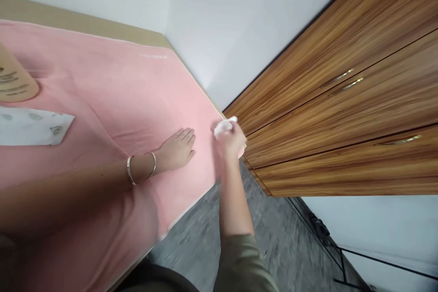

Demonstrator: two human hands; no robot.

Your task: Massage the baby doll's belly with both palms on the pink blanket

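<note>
A pink mat [112, 86] covers the surface in front of me, with wrinkles near its middle and lower part. My left hand [176, 149] lies flat on the mat, fingers stretched out, two thin bangles at the wrist. At the mat's far right corner, my right hand [230, 141] is closed around a crumpled white wipe [224, 126]. That hand is slightly blurred, and its fingers hide part of the wipe. At the left edge lie a white packet [34, 126] with leaf prints and a beige container [15, 77] with printed text.
White walls [191, 4] meet at a corner behind the mat's far side. A wooden cabinet [325, 100] with metal handles stands close to the right. Below are a grey floor [273, 228] and a black metal frame [342, 260].
</note>
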